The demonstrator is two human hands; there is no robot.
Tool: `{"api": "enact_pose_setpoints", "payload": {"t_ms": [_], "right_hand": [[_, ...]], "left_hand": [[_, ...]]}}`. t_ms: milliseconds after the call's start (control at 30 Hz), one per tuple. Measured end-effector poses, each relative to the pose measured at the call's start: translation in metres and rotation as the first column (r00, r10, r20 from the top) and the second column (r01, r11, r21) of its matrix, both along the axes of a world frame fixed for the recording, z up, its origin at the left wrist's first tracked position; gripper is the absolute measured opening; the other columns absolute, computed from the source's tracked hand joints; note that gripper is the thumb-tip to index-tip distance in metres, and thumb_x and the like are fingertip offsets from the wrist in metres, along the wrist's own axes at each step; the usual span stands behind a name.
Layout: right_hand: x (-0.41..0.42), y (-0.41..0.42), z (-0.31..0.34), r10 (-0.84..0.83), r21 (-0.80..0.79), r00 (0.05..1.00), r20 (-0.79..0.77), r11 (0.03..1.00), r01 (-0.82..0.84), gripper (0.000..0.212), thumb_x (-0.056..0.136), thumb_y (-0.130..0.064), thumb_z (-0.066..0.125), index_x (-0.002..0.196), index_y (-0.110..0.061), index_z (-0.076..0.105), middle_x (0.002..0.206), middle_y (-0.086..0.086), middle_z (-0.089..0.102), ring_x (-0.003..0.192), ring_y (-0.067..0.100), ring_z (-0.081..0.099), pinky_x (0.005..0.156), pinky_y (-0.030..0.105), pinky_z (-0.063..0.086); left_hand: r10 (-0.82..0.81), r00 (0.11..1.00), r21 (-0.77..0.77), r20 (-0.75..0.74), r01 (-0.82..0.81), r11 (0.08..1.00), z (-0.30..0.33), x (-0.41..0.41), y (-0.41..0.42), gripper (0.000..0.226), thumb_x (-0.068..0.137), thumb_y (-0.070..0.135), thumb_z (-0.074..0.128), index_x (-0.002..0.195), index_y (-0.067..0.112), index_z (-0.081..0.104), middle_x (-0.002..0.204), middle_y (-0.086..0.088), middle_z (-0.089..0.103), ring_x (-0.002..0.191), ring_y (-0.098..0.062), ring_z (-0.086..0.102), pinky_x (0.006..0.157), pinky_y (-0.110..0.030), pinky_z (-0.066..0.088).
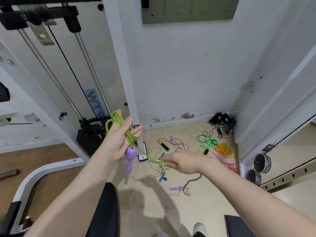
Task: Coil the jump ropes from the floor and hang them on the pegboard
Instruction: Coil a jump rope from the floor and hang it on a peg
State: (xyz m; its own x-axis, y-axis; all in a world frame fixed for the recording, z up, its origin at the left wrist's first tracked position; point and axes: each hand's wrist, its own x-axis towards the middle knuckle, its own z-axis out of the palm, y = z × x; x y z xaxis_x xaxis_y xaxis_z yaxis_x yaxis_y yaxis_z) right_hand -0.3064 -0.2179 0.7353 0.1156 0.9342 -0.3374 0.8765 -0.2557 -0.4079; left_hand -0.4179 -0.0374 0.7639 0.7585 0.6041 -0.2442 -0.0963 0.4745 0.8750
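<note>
Lying tangled: floor ropes (201, 144) beside clamp (223, 128).

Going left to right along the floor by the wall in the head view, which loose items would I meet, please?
Black-and-yellow handle → purple rope → green rope → orange rope → black strap with metal clips.

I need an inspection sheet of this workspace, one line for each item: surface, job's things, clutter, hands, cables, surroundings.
Surface: beige floor, partly in shadow.
Job's things: yellow-green rope looped over the left hand, its purple handle hanging; second purple handle on the floor; tangled ropes near the wall; green pegboard, nothing seen hanging on the part in view.
Clutter: black clips and bag in the corner.
Hands: left holds the coil; right hand pinches the rope.
Cables: machine cable.
Surroundings: weight machine, white wall.
</note>
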Motion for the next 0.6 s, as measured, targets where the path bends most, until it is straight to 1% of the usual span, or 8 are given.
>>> {"api": "enact_pose_setpoints", "payload": {"t_ms": [67, 167, 233, 267, 333, 400, 467, 600], "right_hand": [[-0.024, 0.009, 0.022, 0.093, -0.010, 0.996, -0.005, 0.996, -0.093, 0.029, 0.096, -0.033, 0.044, 0.099, -0.009, 0.060, 0.083, 0.016, 0.061, 0.081, 0.031, 0.054, 0.074, 0.038, 0.047], [-0.044, 0.018, 0.053, 0.153, 0.148, 0.988, -0.023, 0.978, -0.148, 0.029, 0.089, -0.029, 0.060, 0.072, -0.005, 0.063, 0.048, -0.002, 0.041, 0.050, 0.012, 0.043, 0.052, 0.020, 0.036], [-0.042, 0.020, 0.072, 0.075, 0.310, 0.996, -0.047, 0.949, -0.057, 0.026, 0.083, -0.026, 0.068, 0.064, -0.008, 0.067, 0.041, -0.008, 0.035, 0.046, 0.007, 0.043, 0.049, 0.011, 0.029], [-0.036, 0.020, 0.080, 0.002, 0.374, 0.999, -0.055, 0.927, 0.019, 0.026, 0.080, -0.029, 0.070, 0.061, -0.012, 0.067, 0.041, -0.008, 0.038, 0.046, 0.007, 0.044, 0.050, 0.011, 0.029], [-0.018, 0.018, 0.086, -0.171, 0.448, 0.982, -0.076, 0.874, 0.187, 0.027, 0.075, -0.035, 0.074, 0.060, -0.015, 0.065, 0.044, -0.007, 0.044, 0.048, 0.010, 0.041, 0.052, 0.021, 0.031], [0.001, 0.013, 0.083, -0.284, 0.423, 0.922, -0.263, 0.825, 0.375, 0.023, 0.072, -0.030, 0.077, 0.064, -0.017, 0.060, 0.049, -0.007, 0.048, 0.049, 0.006, 0.038, 0.053, 0.026, 0.031], [0.011, 0.008, 0.071, -0.267, 0.362, 0.800, -0.538, 0.783, 0.505, 0.021, 0.074, -0.018, 0.076, 0.070, -0.017, 0.055, 0.050, -0.008, 0.050, 0.051, 0.009, 0.040, 0.053, 0.025, 0.030], [0.002, 0.006, 0.031, -0.199, 0.238, 0.509, -0.838, 0.705, 0.668, 0.015, 0.087, -0.015, 0.056, 0.073, -0.014, 0.052, 0.052, -0.012, 0.051, 0.052, 0.003, 0.041, 0.054, 0.020, 0.032]], "left_hand": [[-0.068, 0.991, 0.171, -0.118, 0.088, 0.981, -0.010, 0.005, -0.011, 0.066, 0.098, 0.009, 0.041, 0.147, 0.035, 0.005, 0.153, -0.005, 0.023, 0.112, -0.032, 0.055, 0.098, -0.038, 0.043], [-0.233, 0.913, 0.409, -0.334, 0.363, 0.837, -0.024, 0.004, -0.030, 0.066, 0.097, 0.008, 0.045, 0.147, 0.033, 0.010, 0.140, -0.007, 0.043, 0.105, -0.022, 0.056, 0.094, -0.033, 0.044], [-0.356, 0.803, 0.435, -0.477, 0.568, 0.699, -0.027, -0.004, -0.043, 0.054, 0.096, 0.015, 0.045, 0.144, 0.029, 0.025, 0.124, -0.010, 0.055, 0.085, -0.012, 0.061, 0.074, -0.030, 0.050], [-0.404, 0.763, 0.387, -0.504, 0.618, 0.684, -0.023, -0.008, -0.050, 0.042, 0.098, 0.017, 0.040, 0.138, 0.022, 0.034, 0.113, -0.011, 0.061, 0.068, -0.008, 0.063, 0.058, -0.028, 0.050], [-0.495, 0.770, 0.229, -0.403, 0.608, 0.760, -0.016, -0.016, -0.061, 0.030, 0.102, 0.030, 0.031, 0.128, 0.019, 0.041, 0.090, -0.014, 0.070, 0.037, -0.010, 0.049, 0.047, -0.026, 0.045], [-0.585, 0.778, 0.029, -0.229, 0.606, 0.795, -0.005, -0.023, -0.064, 0.059, 0.089, 0.063, 0.017, 0.118, 0.026, 0.053, 0.059, -0.011, 0.066, 0.028, -0.009, 0.029, 0.051, -0.024, 0.042], [-0.707, 0.696, -0.053, -0.127, 0.707, 0.705, 0.005, -0.028, -0.063, 0.091, 0.069, 0.081, 0.004, 0.101, 0.024, 0.067, 0.037, -0.003, 0.051, 0.025, -0.006, 0.023, 0.048, -0.021, 0.038], [-0.780, 0.625, -0.149, 0.033, 0.775, 0.614, 0.022, -0.027, -0.060, 0.085, 0.073, 0.071, 0.021, 0.114, 0.008, 0.062, 0.035, 0.001, 0.039, 0.021, 0.000, 0.019, 0.041, -0.015, 0.038]]}}
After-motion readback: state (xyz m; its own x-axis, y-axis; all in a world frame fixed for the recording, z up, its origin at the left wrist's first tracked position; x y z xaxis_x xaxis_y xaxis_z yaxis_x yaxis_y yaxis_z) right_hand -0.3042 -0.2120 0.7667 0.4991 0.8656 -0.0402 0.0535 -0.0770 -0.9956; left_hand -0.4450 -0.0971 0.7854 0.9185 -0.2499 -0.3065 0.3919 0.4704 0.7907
